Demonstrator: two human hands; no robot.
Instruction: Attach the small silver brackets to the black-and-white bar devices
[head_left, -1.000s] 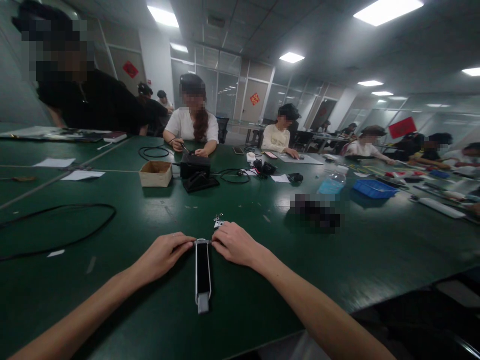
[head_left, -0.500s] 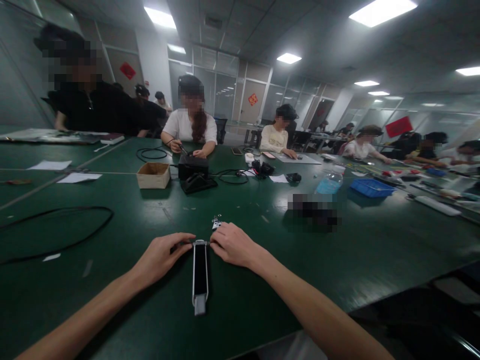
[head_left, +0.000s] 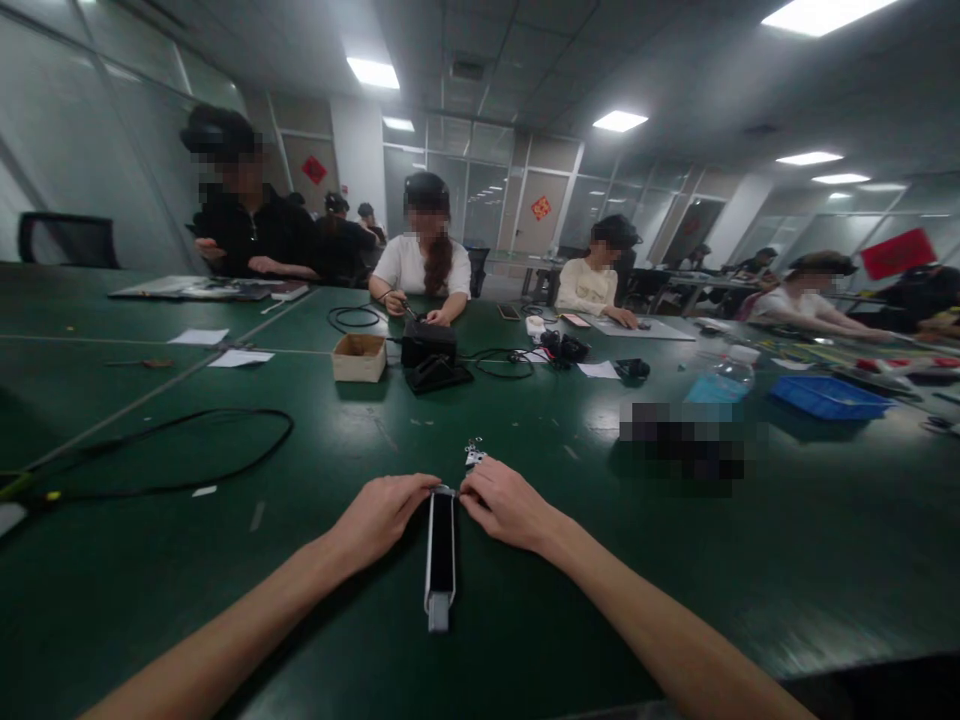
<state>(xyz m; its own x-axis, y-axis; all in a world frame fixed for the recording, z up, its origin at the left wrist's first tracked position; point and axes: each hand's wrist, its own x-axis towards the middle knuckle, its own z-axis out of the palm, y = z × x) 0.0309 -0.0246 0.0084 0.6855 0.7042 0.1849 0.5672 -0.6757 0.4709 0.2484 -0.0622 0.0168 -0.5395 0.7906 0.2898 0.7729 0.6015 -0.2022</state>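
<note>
A long, narrow black device with a pale frame lies on the green table, its grey end piece towards me. My left hand pinches at the left side of its far end, thumb and forefinger together. Opposite, my right hand has its curled fingers closed at the right side of that end. The exact bits under the fingertips are hidden. Just beyond my right fingers lie small silvery metal parts.
Ahead stand a small cardboard box and a black box-shaped device. A water bottle and a blue tray are at the right. A black cable loops at the left. Several co-workers sit across the table.
My view has turned left, so the scene shifts right in the picture. My left fingertips have come in closer over the far end of the device; the right hand stays beside it.
</note>
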